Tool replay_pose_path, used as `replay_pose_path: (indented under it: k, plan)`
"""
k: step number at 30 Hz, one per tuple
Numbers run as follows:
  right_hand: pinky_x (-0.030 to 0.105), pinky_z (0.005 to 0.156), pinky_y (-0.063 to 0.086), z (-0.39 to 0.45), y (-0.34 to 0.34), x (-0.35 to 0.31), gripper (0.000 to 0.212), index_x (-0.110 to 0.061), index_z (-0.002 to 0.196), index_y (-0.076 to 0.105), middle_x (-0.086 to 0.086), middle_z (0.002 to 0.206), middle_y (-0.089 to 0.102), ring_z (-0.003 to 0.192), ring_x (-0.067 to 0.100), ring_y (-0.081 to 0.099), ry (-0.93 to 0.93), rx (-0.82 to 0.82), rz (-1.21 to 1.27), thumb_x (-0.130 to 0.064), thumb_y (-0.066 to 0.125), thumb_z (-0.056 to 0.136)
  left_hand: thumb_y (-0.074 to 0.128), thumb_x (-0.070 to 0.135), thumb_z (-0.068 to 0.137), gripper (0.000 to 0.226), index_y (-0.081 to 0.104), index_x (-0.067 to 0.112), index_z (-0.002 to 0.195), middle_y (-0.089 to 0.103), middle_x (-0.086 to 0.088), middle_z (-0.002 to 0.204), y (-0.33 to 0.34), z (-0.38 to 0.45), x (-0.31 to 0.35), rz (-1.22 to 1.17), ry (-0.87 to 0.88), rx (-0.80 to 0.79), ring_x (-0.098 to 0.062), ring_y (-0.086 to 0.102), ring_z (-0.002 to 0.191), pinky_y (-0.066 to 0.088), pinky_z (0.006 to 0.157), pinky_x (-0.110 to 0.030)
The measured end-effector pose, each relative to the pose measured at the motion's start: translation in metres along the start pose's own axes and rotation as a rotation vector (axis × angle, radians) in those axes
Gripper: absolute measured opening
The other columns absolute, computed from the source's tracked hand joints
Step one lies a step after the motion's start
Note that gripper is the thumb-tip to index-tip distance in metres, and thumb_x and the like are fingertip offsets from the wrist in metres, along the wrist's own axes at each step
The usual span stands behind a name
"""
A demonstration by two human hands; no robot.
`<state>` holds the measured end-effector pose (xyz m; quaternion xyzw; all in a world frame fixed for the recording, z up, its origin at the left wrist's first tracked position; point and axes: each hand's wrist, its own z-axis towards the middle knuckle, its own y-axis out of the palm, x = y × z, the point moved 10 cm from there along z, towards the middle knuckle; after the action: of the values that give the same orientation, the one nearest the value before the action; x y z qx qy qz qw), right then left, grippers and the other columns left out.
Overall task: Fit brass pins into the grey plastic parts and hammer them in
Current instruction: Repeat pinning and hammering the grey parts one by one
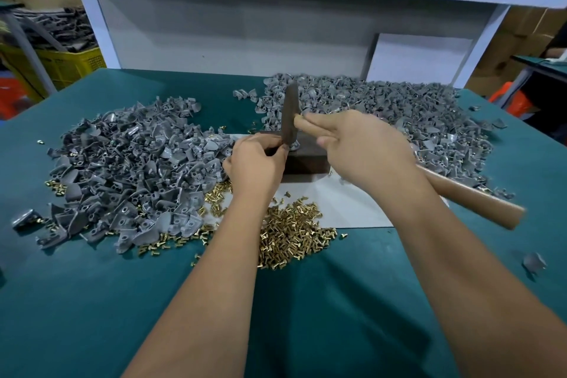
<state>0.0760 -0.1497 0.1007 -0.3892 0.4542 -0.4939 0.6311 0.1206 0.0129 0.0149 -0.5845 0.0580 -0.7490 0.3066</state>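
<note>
My right hand (362, 144) grips a hammer by its wooden handle (472, 196). The dark hammer head (290, 120) stands upright over a dark metal block (306, 159). At the block's left edge my left hand (254, 159) pinches a small grey plastic part; my fingers hide most of it. A bit of shiny metal (295, 147) shows under the hammer head. One heap of grey plastic parts (122, 163) lies to the left, a second heap (383, 110) at the back right. Loose brass pins (291, 233) lie under my left forearm.
The green table top (92, 301) carries a white sheet (352, 209) under the block. A stray grey part (534, 262) lies at the right. A white shelf frame (92, 15) and a white board (414, 58) stand behind. A yellow crate (61, 61) is at the far left.
</note>
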Motion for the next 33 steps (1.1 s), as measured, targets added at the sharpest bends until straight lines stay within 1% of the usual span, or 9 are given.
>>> replay_pose_path:
  k: [2, 6, 10, 13, 15, 20, 25, 30, 33]
  plan:
    - [0.022, 0.052, 0.037, 0.003, -0.003, 0.0, 0.041, -0.058, 0.129, 0.045, -0.013, 0.104, 0.07, 0.075, 0.015, 0.062, 0.0, 0.008, -0.009, -0.034, 0.05, 0.096, 0.065, 0.035, 0.091, 0.019, 0.076, 0.028, 0.105, 0.07, 0.013, 0.111, 0.0, 0.0, 0.0, 0.008, -0.001, -0.003, -0.014, 0.055, 0.118, 0.034, 0.107, -0.047]
    - [0.03, 0.06, 0.041, -0.004, -0.015, 0.005, 0.044, -0.056, 0.133, 0.041, -0.007, 0.106, 0.071, 0.089, 0.023, 0.068, 0.036, 0.198, 0.072, -0.034, 0.05, 0.096, 0.067, 0.036, 0.09, 0.018, 0.076, 0.028, 0.103, 0.07, 0.014, 0.111, 0.0, 0.001, -0.003, -0.006, -0.025, 0.017, -0.012, 0.055, 0.117, 0.03, 0.109, -0.044]
    - [0.032, 0.064, 0.04, -0.014, 0.008, 0.008, 0.046, -0.057, 0.133, 0.041, -0.002, 0.107, 0.071, 0.094, 0.027, 0.066, 0.02, 0.092, 0.031, -0.032, 0.05, 0.096, 0.068, 0.032, 0.088, 0.015, 0.078, 0.026, 0.097, 0.071, 0.013, 0.108, -0.001, 0.001, -0.001, -0.036, 0.009, 0.029, -0.013, 0.057, 0.117, 0.036, 0.106, -0.047]
    - [0.03, 0.059, 0.04, -0.012, -0.012, 0.009, 0.045, -0.055, 0.135, 0.04, -0.007, 0.11, 0.071, 0.093, 0.025, 0.067, 0.014, 0.254, 0.088, -0.034, 0.049, 0.097, 0.067, 0.034, 0.089, 0.016, 0.077, 0.027, 0.099, 0.071, 0.014, 0.109, -0.001, 0.0, -0.002, -0.02, 0.002, 0.038, -0.012, 0.055, 0.118, 0.03, 0.107, -0.04]
    - [0.03, 0.055, 0.041, -0.018, -0.021, 0.003, 0.047, -0.056, 0.136, 0.038, -0.007, 0.104, 0.073, 0.086, 0.025, 0.068, -0.018, 0.365, 0.102, -0.033, 0.049, 0.097, 0.066, 0.036, 0.091, 0.018, 0.077, 0.026, 0.102, 0.07, 0.015, 0.11, 0.001, 0.0, -0.003, 0.012, -0.003, 0.034, -0.011, 0.053, 0.118, 0.023, 0.096, -0.033]
    - [0.032, 0.064, 0.043, -0.007, 0.01, 0.001, 0.047, -0.057, 0.136, 0.036, -0.004, 0.108, 0.069, 0.091, 0.023, 0.065, 0.006, 0.07, -0.02, -0.032, 0.048, 0.098, 0.063, 0.037, 0.092, 0.017, 0.076, 0.031, 0.102, 0.069, 0.017, 0.112, 0.003, 0.0, -0.002, 0.059, -0.008, 0.023, -0.014, 0.051, 0.117, 0.018, 0.087, -0.034]
    - [0.032, 0.059, 0.048, -0.006, -0.028, 0.0, 0.045, -0.053, 0.136, 0.038, -0.005, 0.108, 0.071, 0.085, 0.024, 0.068, -0.01, 0.362, 0.074, -0.033, 0.048, 0.097, 0.065, 0.037, 0.092, 0.018, 0.075, 0.029, 0.104, 0.07, 0.014, 0.11, 0.003, 0.002, -0.005, 0.055, -0.013, 0.035, -0.014, 0.053, 0.116, 0.019, 0.089, -0.033]
    - [0.03, 0.064, 0.041, -0.016, 0.009, 0.002, 0.046, -0.058, 0.134, 0.038, -0.009, 0.115, 0.068, 0.097, 0.022, 0.066, -0.045, 0.13, -0.005, -0.032, 0.049, 0.098, 0.064, 0.036, 0.091, 0.017, 0.077, 0.028, 0.1, 0.068, 0.016, 0.114, 0.002, 0.001, -0.002, 0.042, 0.003, 0.041, -0.013, 0.051, 0.12, 0.018, 0.087, -0.034]
    - [0.03, 0.059, 0.037, -0.007, -0.013, 0.006, 0.045, -0.057, 0.134, 0.04, -0.006, 0.109, 0.071, 0.092, 0.025, 0.067, -0.017, 0.261, 0.054, -0.035, 0.05, 0.096, 0.065, 0.036, 0.092, 0.018, 0.076, 0.028, 0.103, 0.068, 0.016, 0.115, 0.003, 0.0, -0.003, 0.029, -0.013, 0.029, -0.012, 0.051, 0.121, 0.018, 0.09, -0.033]
